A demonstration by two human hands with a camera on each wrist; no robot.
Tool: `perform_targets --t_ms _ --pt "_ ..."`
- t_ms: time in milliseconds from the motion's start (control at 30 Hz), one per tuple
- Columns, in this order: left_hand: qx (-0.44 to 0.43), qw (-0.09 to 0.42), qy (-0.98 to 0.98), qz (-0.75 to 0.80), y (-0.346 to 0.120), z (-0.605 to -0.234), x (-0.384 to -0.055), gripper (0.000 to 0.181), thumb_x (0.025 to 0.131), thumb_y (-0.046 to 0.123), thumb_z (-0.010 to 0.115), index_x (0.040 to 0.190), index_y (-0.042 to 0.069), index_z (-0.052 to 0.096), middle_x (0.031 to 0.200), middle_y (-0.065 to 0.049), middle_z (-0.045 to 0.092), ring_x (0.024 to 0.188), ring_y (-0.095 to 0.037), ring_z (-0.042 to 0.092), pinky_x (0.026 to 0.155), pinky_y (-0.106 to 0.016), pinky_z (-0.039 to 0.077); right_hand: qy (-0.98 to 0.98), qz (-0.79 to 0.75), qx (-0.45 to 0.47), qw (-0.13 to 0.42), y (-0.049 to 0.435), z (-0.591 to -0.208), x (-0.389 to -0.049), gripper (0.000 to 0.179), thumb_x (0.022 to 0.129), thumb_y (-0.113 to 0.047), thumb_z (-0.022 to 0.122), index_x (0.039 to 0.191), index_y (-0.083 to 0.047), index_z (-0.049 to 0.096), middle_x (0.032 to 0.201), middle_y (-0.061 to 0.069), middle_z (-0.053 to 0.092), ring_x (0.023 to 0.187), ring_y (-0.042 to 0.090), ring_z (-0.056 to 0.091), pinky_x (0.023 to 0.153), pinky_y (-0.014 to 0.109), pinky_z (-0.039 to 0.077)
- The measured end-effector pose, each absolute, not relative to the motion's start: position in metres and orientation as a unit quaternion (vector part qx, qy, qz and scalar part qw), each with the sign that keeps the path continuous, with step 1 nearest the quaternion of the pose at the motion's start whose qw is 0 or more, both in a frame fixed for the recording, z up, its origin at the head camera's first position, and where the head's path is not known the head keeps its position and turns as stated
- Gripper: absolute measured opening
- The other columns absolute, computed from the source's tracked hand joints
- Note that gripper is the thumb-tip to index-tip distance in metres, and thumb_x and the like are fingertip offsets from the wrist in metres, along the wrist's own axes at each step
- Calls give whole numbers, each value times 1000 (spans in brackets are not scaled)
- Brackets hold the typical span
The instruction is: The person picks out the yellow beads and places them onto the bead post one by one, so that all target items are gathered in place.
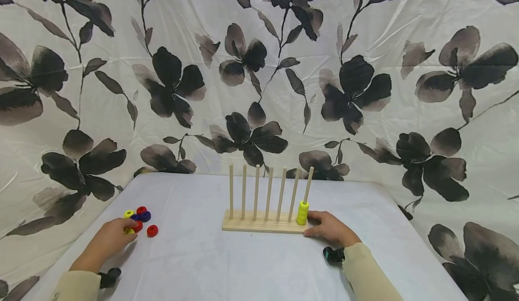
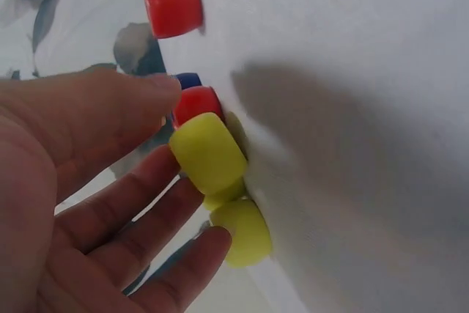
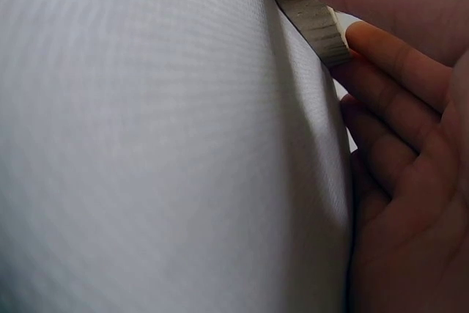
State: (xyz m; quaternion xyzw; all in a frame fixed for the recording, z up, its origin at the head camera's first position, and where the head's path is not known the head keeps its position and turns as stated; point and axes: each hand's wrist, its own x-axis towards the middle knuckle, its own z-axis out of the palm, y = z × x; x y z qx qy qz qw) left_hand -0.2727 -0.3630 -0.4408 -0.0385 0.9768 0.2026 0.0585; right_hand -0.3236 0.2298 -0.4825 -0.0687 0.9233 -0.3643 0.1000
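At the near left, begin with a cream sleeve (image 1: 79,287) and, just beyond, the left hand (image 1: 106,239), down at the counter (image 1: 194,265) among loose beads (image 1: 138,225) with fingers loosely extended. In the left wrist view, note light contact at the fingertips but no plain pinch round any bead. Beside the thumb, find a yellow bead (image 1: 129,231), and to the right, lying apart, a red bead (image 1: 152,231). Looks smooth, stiff and light, probably painted wood or plastic; expect some slipperiness and a readiness to roll, with little risk of breakage. Take hold across the rounded sides, between thumb and forefinger, leaving the hole ends uncovered.

On the right, at much the same depth, note the right hand (image 1: 331,228) gripping the right end of the wooden rack (image 1: 251,225), with thumb at the front edge and fingers at the end, close beside the stacked yellow beads (image 1: 302,213). Looks rigid and fairly light, so likely to slide if nudged; best steadied by the base, not by the thin pegs (image 1: 256,193), probably the weakest part. Count seven in a row, with beads threaded on the rightmost alone.

Slightly farther back on the left, see blue beads (image 1: 144,216), clustered with more red and yellow. Past the counter, end at a flowered cloth (image 1: 121,157).
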Motion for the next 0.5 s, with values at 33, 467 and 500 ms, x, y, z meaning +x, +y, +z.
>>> perform_targets --t_ms 33,467,500 --pt "-40 58 977 201 -364 -441 -273 38 86 14 71 116 -8 63 122 -38 53 113 -56 45 97 -68 39 924 -363 -68 100 230 -482 -324 84 69 -40 85 140 -11 52 147 12 48 140 37 37 114 60 27" --pt "-39 50 981 182 -366 -444 -271 32 85 2 64 113 -13 62 113 -37 55 106 -53 51 95 -65 43 923 -365 -70 101 230 -482 -324 85 69 -39 85 141 -10 51 147 12 48 141 37 36 115 59 27" --pt "-40 50 981 181 -366 -444 -271 32 85 2 64 113 -12 62 113 -37 55 107 -53 51 96 -65 43 923 -366 -70 100 230 -482 -324 85 69 -39 85 141 -10 51 148 12 47 141 37 36 115 59 27"
